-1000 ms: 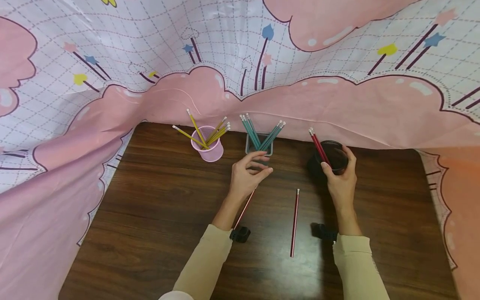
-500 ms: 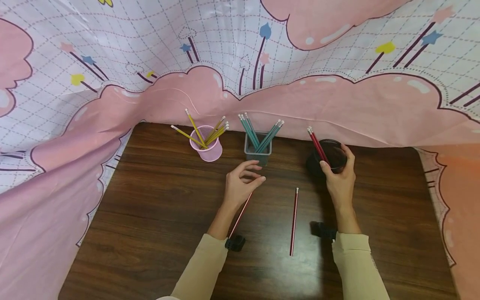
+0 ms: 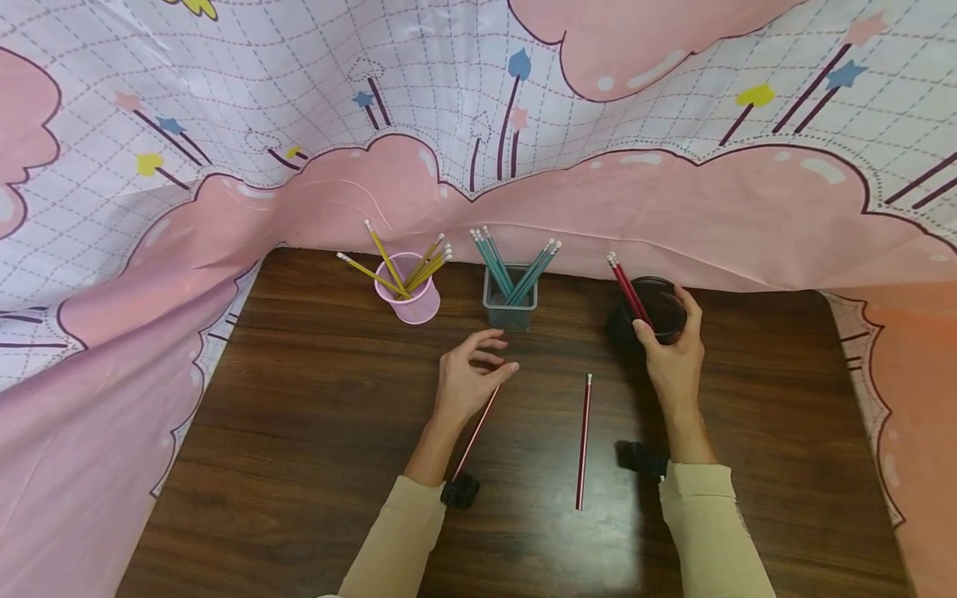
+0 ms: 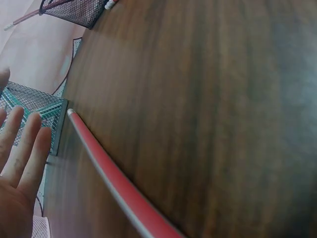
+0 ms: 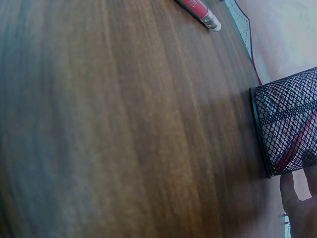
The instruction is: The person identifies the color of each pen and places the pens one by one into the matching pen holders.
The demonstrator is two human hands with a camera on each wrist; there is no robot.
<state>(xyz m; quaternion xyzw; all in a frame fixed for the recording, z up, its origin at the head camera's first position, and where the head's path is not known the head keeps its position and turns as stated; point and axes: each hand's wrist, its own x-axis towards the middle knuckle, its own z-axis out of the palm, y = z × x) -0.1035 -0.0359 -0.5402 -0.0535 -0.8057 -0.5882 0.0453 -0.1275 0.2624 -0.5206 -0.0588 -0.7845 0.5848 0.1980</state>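
Observation:
My right hand grips the black mesh pencil cup by its rim, thumb at the near side and fingers round the right. Several red pencils lean out of that cup to the left. My left hand hovers at mid-table with loosely bent fingers and nothing in them. Beneath it, a red pencil lies slanted on the table; the left wrist view shows this pencil apart from the fingers. Between the two hands lies another red pencil, its eraser end pointing away from me.
A pink mesh cup with several yellow pencils stands at the back left. Beside it is a square grey mesh holder with several teal pencils. A patterned cloth hangs behind the brown wooden table.
My left hand has drawn back toward me and a little left, away from the square holder. My right hand keeps its grip on the black pencil cup.

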